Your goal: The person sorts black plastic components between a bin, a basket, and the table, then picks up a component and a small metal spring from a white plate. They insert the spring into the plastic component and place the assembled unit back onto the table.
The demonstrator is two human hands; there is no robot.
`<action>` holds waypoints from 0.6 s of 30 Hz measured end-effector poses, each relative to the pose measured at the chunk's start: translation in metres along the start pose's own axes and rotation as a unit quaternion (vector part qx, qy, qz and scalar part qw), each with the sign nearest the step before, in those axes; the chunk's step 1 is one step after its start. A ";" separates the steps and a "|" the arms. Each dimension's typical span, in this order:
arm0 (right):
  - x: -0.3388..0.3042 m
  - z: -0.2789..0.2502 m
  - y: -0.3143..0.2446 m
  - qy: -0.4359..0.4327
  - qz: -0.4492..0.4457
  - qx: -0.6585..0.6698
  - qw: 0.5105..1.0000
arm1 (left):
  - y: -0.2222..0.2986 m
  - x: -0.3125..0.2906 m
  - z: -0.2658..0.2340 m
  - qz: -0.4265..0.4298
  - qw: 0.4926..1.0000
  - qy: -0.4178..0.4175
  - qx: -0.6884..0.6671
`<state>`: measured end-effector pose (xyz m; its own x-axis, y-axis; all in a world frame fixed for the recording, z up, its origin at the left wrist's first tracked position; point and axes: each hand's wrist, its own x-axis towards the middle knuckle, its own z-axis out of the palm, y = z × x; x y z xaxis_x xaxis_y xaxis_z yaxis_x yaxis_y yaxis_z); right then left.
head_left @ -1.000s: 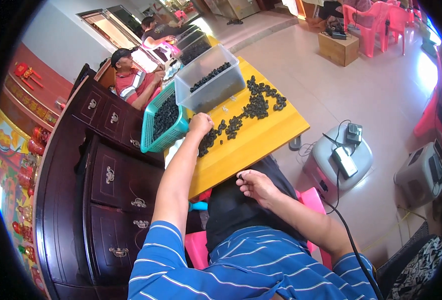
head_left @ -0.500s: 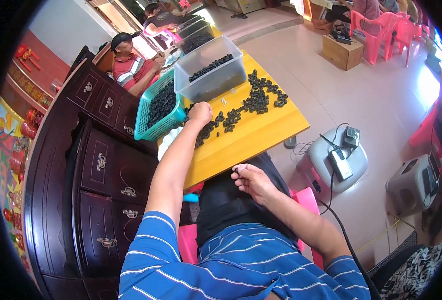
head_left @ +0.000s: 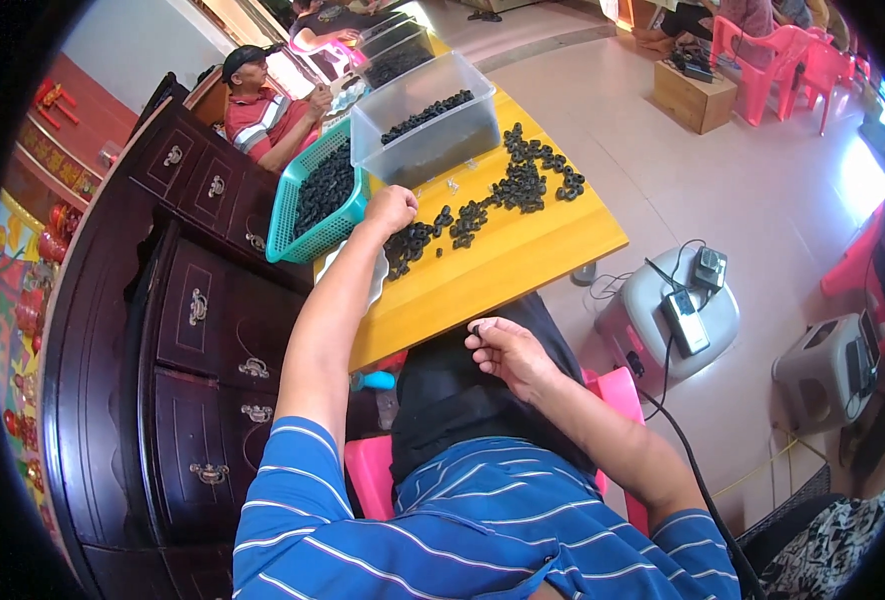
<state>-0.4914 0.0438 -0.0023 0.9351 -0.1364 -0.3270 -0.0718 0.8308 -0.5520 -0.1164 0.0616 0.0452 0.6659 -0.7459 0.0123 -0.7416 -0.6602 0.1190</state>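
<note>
Small black ring-shaped parts [head_left: 518, 188] lie loose across the yellow wooden tabletop [head_left: 433, 297]. My left hand [head_left: 393, 210] is closed at the left end of these parts, in front of the clear plastic bin [head_left: 425, 150] and beside the green basket [head_left: 281, 225]. Its fingertips are turned away, so what they hold, if anything, is hidden. Below the table's near edge, over my lap, my right hand [head_left: 513, 355] pinches a small black part [head_left: 476, 328] between thumb and fingers. Partly under my left forearm sits a white tray [head_left: 376, 285].
Black parts fill the basket and partly fill the bin. A dark wooden cabinet [head_left: 233, 320] stands close on my left. Across the table sits a person in a red shirt [head_left: 268, 125]. A grey-topped stool [head_left: 653, 300] holding devices and cables stands at right.
My left hand has shifted slightly left and away from the loose parts, and more of the white tray shows. My right hand keeps its pinch in nearly the same place.
</note>
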 end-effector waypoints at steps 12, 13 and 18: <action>0.001 -0.001 0.002 -0.003 0.006 -0.003 1.000 | 0.015 -0.013 0.000 0.034 0.998 -0.035 0.026; 0.001 -0.001 0.002 -0.005 0.007 -0.004 1.000 | 0.013 -0.014 0.001 0.045 0.998 -0.018 0.031; 0.001 -0.002 0.002 -0.001 0.003 -0.005 1.000 | 0.022 -0.015 0.006 0.051 0.997 0.004 0.050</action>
<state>-0.4914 0.0440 -0.0054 0.9354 -0.1307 -0.3284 -0.0805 0.8260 -0.5579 -0.1433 0.0576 0.0415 0.5864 -0.8096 0.0280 -0.8101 -0.5861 0.0176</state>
